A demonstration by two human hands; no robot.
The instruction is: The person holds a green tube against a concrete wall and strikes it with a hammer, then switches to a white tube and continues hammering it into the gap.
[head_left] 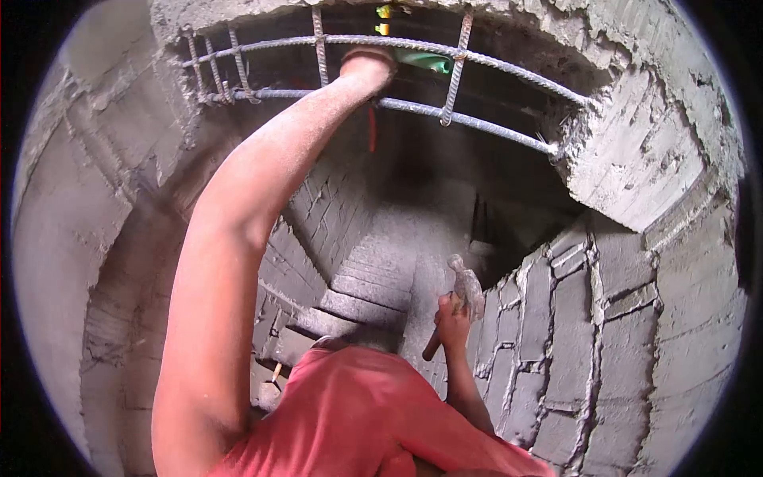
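My left arm stretches up to the exposed steel rebar (509, 67) under the broken concrete edge. My left hand (370, 63) is at the gap between two curved bars; its fingers are hidden, so what it holds, if anything, does not show. Just right of it a green piece (425, 61) shows behind the upper bar. Lower down, my right hand (453, 322) grips a hammer (469, 288) near its dusty head, the wooden handle angling down to the left.
Ragged concrete (636, 151) borders the opening on the right. Dusty steps (366, 290) descend below me. A block wall (572, 342) with rough mortar joints stands at right. A trowel (270, 391) lies at lower left. A yellow object (384, 20) shows above the bars.
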